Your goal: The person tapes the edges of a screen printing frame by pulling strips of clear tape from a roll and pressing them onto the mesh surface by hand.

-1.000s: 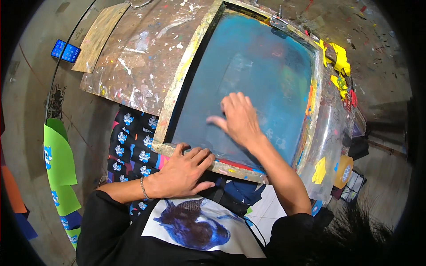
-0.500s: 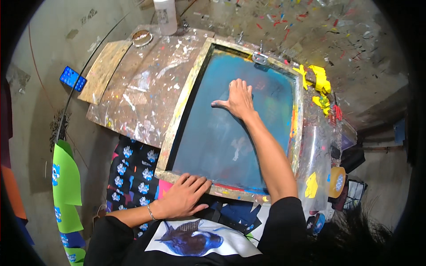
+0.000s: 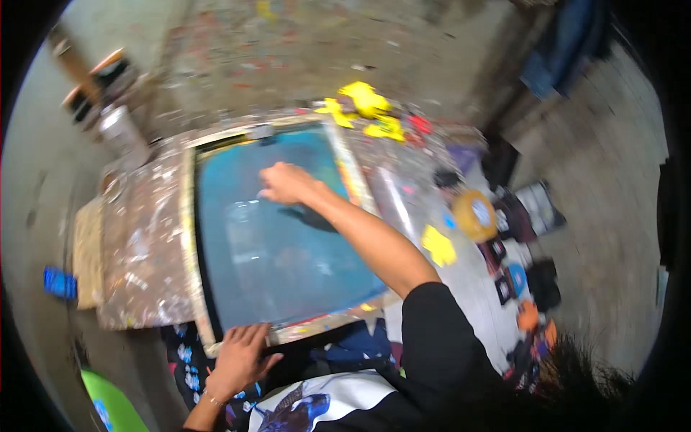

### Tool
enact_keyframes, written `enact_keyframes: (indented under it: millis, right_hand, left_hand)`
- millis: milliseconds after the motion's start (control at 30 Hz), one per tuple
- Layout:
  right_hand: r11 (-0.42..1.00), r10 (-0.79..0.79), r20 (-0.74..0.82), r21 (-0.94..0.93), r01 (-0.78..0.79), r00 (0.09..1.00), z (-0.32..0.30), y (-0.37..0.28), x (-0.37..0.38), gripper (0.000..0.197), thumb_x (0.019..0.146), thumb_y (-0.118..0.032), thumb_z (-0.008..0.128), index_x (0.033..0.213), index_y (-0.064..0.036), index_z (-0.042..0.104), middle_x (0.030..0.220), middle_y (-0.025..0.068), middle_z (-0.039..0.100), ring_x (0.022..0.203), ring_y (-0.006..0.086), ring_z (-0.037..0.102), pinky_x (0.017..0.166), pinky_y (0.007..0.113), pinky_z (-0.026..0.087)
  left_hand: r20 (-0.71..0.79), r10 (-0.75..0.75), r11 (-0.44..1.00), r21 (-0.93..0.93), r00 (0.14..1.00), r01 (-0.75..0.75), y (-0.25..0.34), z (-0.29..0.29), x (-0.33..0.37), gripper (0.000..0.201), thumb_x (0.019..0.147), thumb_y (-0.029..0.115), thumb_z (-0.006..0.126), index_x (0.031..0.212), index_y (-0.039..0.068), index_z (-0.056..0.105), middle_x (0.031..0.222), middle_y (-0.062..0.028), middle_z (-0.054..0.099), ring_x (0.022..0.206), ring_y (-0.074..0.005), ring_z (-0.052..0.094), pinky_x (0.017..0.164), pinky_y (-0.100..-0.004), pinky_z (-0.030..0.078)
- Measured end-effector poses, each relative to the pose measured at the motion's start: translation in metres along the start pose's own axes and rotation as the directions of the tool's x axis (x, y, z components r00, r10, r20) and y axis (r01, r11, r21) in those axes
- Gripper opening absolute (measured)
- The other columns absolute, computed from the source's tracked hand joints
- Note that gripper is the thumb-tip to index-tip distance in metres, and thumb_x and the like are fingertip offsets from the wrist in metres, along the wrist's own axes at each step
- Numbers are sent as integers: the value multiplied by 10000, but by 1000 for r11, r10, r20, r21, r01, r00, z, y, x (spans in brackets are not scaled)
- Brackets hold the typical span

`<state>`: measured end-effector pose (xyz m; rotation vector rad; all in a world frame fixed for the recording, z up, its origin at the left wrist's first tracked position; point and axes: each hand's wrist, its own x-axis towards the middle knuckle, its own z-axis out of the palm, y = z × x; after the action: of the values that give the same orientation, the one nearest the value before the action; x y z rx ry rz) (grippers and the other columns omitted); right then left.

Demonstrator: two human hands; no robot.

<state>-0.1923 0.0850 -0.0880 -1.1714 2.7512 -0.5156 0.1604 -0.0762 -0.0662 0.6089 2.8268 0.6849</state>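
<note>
A screen-printing frame with a worn, paint-marked rim and blue-grey mesh lies on the workbench in front of me. My left hand rests at the near left corner of the rim, fingers laid over the edge and thumb apart. Over the upper middle of the mesh is my right hand, its fingers curled in; a shadow falls on the mesh below the wrist. Nothing shows in that hand, though motion blurs it. A small metal hinge clamp sits on the far rim.
The paint-spattered bench carries a translucent bottle at its far left. Yellow scraps lie beyond the frame, with a yellow piece and an amber tub at right. A lit phone is at left.
The view has swung to the right, so the frame appears further left. My right hand, spread flat on the mesh before, now has its fingers curled. My left hand stays at the near rim.
</note>
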Motion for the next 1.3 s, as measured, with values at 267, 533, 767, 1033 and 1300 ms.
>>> enact_keyframes:
  millis: [267,533,767,1033,1300]
  right_hand:
    - [756,609,-490,119,-644,624,-200,87,-296,392,877,-365,707,1104,-47,687,901,219,717,881,353,715,774,460,551]
    - [757,548,-262,-250,-604,795,-134,211,-390,733,746,-338,805,1411,-152,560,1241,216,665,1145,377,640,983,441,496]
    - [769,570,-338,-102,-631,749,-95,230,-384,219,899,-227,666,1036,-89,767,1000,186,735,964,359,703,836,408,531]
    - [522,850,-401,732,-438,343,-178,182,-472,360,998,-132,576,1307,47,618,1254,123,654,1078,213,643,952,323,508]
    - [584,766,-191,608,-539,614,-132,-74,-497,181,855,-125,669,789,31,729,768,98,722,675,179,674,666,297,543]
  left_hand:
    - [-180,-6,914,-400,984,-68,56,-16,17,452,798,140,767,1203,1,623,1133,-183,676,1050,-392,616,934,-440,475]
    - [-195,126,902,-385,973,-194,77,0,27,421,828,205,789,1172,6,649,1078,-167,678,971,-351,634,866,-426,505]
    - [-114,95,899,-417,989,-134,84,19,5,418,883,233,740,1223,17,631,1108,-143,679,993,-313,641,887,-399,490]
    - [-148,219,801,-538,964,-264,96,41,4,397,926,258,696,1203,-20,632,1127,-147,676,1009,-303,649,904,-378,504]
    - [-411,186,385,-805,892,-451,146,44,65,703,805,231,829,1373,-37,514,1341,-199,558,1202,-364,575,975,-428,491]
